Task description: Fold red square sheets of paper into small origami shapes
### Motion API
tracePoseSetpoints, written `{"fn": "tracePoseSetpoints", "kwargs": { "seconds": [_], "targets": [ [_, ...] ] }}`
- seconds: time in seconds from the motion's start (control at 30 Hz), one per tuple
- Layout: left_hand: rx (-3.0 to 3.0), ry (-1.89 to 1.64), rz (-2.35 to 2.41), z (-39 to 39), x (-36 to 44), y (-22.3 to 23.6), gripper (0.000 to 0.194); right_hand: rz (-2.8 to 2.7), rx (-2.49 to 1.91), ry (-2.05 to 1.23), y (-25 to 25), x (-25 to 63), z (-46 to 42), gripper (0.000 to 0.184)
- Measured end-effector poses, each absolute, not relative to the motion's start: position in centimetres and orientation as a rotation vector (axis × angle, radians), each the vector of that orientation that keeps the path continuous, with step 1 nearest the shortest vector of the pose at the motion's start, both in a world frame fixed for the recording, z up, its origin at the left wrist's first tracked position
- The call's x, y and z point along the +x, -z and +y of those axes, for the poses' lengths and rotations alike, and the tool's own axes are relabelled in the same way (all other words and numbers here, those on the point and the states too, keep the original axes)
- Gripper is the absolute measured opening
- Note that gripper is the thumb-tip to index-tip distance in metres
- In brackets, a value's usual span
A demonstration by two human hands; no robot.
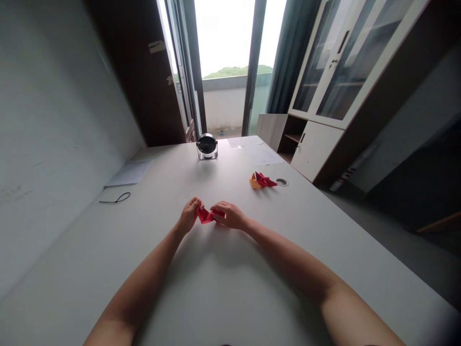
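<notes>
Between my two hands is a piece of folded red paper [205, 216], an origami shape with pointed parts, just above or on the white table. My left hand [189, 214] pinches its left end between thumb and fingers. On the other side my right hand [230, 216] has its fingers curled around the right end, hiding part of it. Further back on the right, red folded paper pieces [264, 179] lie against a yellow-orange folded piece [254, 181].
A roll of tape [282, 182] lies beside the folded pieces. A round silver-framed device [207, 146] stands at the table's far side. Paper sheets [266, 156] lie far right, more paper [129, 173] by the left wall, near a black cord [120, 198]. The white table [223, 298] extends toward me.
</notes>
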State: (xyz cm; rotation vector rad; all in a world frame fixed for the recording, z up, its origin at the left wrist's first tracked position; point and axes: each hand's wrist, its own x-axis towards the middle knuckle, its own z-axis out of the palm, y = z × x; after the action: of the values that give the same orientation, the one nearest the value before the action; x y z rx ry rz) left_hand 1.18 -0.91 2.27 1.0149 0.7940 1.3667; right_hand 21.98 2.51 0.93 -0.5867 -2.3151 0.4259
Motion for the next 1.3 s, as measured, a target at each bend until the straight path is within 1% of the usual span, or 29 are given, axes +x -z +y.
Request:
{"fn": "tracePoseSetpoints", "kwargs": {
  "seconds": [0.13,0.33,0.4,0.5,0.6,0.7,0.93,1.03,1.13,1.3],
  "targets": [
    [0.985,-1.358,0.794,-0.9,1.2,-2.2,0.033,-2.348,-0.557,-0.480,-0.9,21.9,2.4,0.021],
    [0.994,-1.344,0.769,-0.9,1.1,-2.1,0.031,-2.342,-0.638,-0.481,-0.1,21.8,3.0,0.030],
    [1.008,-1.340,0.770,-0.9,1.2,-1.9,0.030,-2.356,-0.654,-0.475,0.2,21.8,3.2,0.028],
    [1.013,-1.378,0.818,-0.6,1.2,-1.4,0.030,-2.349,-0.676,-0.468,0.4,21.7,3.4,0.019],
    [0.946,-1.452,0.896,-0.1,1.0,-0.7,0.028,-2.269,-0.739,-0.469,0.5,21.6,3.5,0.012],
    [0.851,-1.517,0.941,0.3,0.8,0.0,0.032,-2.158,-0.822,-0.478,0.4,21.4,3.6,0.006],
    [0.962,-1.400,0.910,0.0,1.7,0.1,0.040,-2.037,-0.936,-0.531,0.0,21.3,3.3,0.013],
    [0.999,-1.373,0.884,-0.1,1.9,0.2,0.040,-1.996,-0.960,-0.553,-0.1,21.3,3.2,0.014],
    [0.972,-1.368,0.874,-0.1,1.7,0.3,0.038,-1.903,-0.994,-0.654,-0.1,21.3,3.3,0.017],
    [0.915,-1.399,0.845,0.2,1.1,0.5,0.050,-1.668,-0.976,-1.017,0.4,21.0,3.9,0.025]
  ]
}}
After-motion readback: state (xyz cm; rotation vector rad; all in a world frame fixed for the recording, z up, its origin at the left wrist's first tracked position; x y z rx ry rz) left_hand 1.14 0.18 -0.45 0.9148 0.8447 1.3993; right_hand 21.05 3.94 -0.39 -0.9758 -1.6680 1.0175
